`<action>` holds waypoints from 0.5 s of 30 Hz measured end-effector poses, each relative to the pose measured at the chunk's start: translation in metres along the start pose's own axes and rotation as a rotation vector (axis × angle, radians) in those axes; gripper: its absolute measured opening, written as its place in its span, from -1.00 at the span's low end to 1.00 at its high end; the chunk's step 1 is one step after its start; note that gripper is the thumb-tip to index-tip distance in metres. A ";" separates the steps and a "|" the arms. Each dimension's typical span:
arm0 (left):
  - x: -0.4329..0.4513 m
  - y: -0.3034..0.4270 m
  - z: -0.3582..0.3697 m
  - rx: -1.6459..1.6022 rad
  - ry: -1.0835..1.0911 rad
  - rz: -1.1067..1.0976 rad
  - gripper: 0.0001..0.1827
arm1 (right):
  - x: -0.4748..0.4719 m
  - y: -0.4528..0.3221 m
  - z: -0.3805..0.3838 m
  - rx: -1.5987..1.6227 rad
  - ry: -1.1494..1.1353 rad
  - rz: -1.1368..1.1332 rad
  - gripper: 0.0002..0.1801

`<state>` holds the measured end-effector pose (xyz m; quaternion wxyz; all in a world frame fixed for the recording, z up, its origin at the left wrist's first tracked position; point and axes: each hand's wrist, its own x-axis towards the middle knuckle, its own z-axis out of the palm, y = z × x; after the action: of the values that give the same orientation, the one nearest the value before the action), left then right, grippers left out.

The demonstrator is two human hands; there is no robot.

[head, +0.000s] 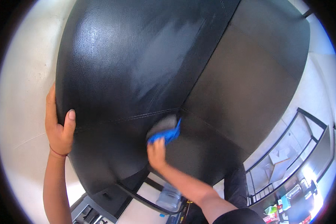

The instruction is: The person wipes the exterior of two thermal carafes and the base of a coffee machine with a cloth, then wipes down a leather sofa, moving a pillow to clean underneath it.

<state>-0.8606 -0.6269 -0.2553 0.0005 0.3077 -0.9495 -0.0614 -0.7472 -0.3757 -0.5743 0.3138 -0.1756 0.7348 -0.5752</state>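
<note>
Black upholstered furniture [106,78] with a leather-like grain fills most of the view; it looks like a chair or sofa, but I cannot tell which. My left hand [60,131] grips its left edge, thumb on the front face and fingers wrapped behind. My right hand [156,155] holds a bunched blue cloth [166,135] against the black surface, just below a double-stitched seam [154,113]. A blurred grey patch [165,123] shows beside the cloth; what it is cannot be made out. Higher up, a dull grey smear [165,56] streaks the panel left of the long dark join.
Below my right forearm stands a large clear plastic bottle [169,198], beside a curved black bar [145,200]. At the right is a black-framed table or rack [285,179] with small colourful packages [277,208] near it. A pale wall or floor [28,84] lies along the left.
</note>
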 end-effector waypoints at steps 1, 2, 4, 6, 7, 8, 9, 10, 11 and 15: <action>-0.001 -0.002 0.000 -0.010 -0.014 -0.012 -0.25 | -0.038 -0.017 0.005 0.075 -0.155 0.121 -0.63; 0.001 -0.002 0.002 -0.031 -0.024 -0.018 -0.25 | -0.053 -0.021 0.010 0.046 -0.157 0.165 -0.66; 0.007 0.001 0.003 -0.046 -0.024 -0.014 -0.24 | -0.043 -0.026 0.009 -0.018 -0.154 0.211 -0.71; 0.001 -0.005 0.001 -0.033 -0.045 -0.029 -0.24 | 0.018 -0.029 -0.017 0.117 0.062 0.088 -0.75; 0.003 -0.002 -0.001 -0.030 -0.046 -0.018 -0.23 | 0.056 -0.011 -0.031 0.003 0.099 -0.026 -0.73; -0.002 -0.004 -0.005 -0.016 -0.038 -0.023 -0.23 | 0.116 -0.013 -0.052 -0.048 0.168 -0.145 -0.70; -0.002 -0.005 -0.008 -0.001 -0.027 -0.021 -0.23 | 0.188 -0.024 -0.076 -0.108 0.303 -0.320 -0.70; 0.002 -0.002 -0.006 -0.038 -0.018 -0.015 -0.22 | 0.265 -0.022 -0.098 -0.213 0.473 -0.483 -0.72; 0.004 0.001 -0.004 -0.048 -0.020 -0.017 -0.22 | 0.341 -0.036 -0.129 -0.317 0.668 -0.605 -0.71; 0.013 0.000 -0.001 -0.027 -0.003 0.016 -0.23 | 0.537 -0.104 -0.220 0.027 0.808 -0.480 -0.49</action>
<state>-0.8714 -0.6350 -0.2553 0.0038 0.2997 -0.9511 -0.0745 -1.3019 -0.5753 -0.5833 -0.1369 -0.0987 0.7292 -0.6631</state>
